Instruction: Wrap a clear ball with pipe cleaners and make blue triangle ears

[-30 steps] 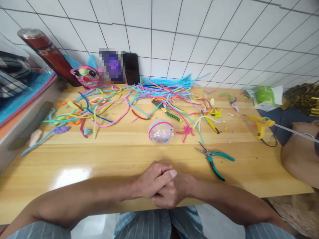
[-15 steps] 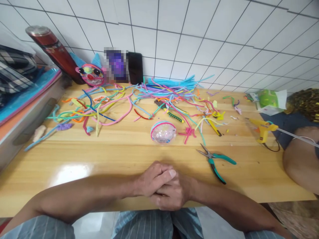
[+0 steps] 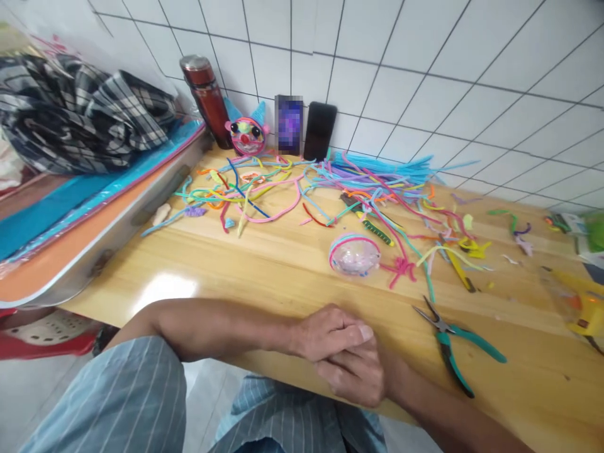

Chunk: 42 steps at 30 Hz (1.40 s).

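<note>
My left hand (image 3: 330, 333) and my right hand (image 3: 356, 374) are clasped together at the table's front edge. Both are closed, fingers folded against each other, and no object shows in them. Beyond them lies a clear plastic half-ball (image 3: 355, 259) with a pink and a blue pipe cleaner around its rim. A knot of pink pipe cleaner (image 3: 401, 269) sits just right of it. To the right of my hands, needle-nose pliers (image 3: 443, 326) with teal handles rest with jaws apart. Green-and-yellow-handled pliers (image 3: 375, 229) lie behind the half-ball.
Many coloured pipe cleaners (image 3: 377, 167) spread along the wall. At the back stand a red thermos (image 3: 207, 94), an animal-faced craft piece (image 3: 248, 135) and two phones, one black (image 3: 321, 131). A yellow glue gun (image 3: 587, 308) is right; a storage box (image 3: 106, 251) with plaid cloth (image 3: 117, 113) is left.
My view has swung left, so everything sits further right in it, and more of the box and cloth shows. My hands stay clasped; nothing on the table has visibly moved.
</note>
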{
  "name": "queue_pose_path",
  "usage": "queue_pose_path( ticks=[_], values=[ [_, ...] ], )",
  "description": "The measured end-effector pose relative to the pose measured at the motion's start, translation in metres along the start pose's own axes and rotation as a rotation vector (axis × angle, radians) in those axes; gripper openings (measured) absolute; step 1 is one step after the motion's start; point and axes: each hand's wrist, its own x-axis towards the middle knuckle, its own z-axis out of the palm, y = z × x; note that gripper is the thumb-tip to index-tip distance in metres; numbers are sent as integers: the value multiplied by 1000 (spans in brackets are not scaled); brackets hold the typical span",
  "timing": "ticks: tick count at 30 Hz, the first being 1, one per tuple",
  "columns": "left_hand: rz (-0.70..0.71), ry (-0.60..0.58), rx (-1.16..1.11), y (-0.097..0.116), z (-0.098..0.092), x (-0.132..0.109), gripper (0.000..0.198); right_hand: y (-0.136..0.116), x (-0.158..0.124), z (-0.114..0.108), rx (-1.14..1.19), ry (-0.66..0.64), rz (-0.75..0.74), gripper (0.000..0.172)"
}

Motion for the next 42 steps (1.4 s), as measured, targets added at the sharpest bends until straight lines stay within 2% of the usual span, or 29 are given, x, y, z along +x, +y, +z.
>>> queue_pose_path(
  ticks=[3, 4, 8, 17, 23, 28, 32, 38, 42],
  values=[
    [57, 10, -2, 1, 0, -1, 50, 1, 8, -5, 43, 168, -95, 29],
    [58, 23, -16, -1, 0, -1, 52, 1, 9, -7, 51, 189, -83, 32],
    [7, 78, -89, -11, 3, -1, 64, 1, 8, -17, 79, 142, -14, 32],
    [0, 214, -223, -24, 7, 9, 81, 7, 9, -20, -18, 170, -16, 36],
    [-30, 200, -275, -31, 11, 14, 85, -2, 11, -36, -102, 141, 49, 36],
    [1, 162, -152, -27, 13, 11, 86, -12, -1, -59, -219, 171, 194, 29],
    [-19, 121, -120, -21, 13, 9, 91, -3, -16, -69, -334, 305, 281, 20],
    [-26, 103, -49, -23, 19, 10, 83, 29, -34, -57, -546, 531, 543, 29],
    [-34, 88, 7, -23, 25, 14, 61, 41, -39, -42, -571, 525, 589, 33]
  ],
)
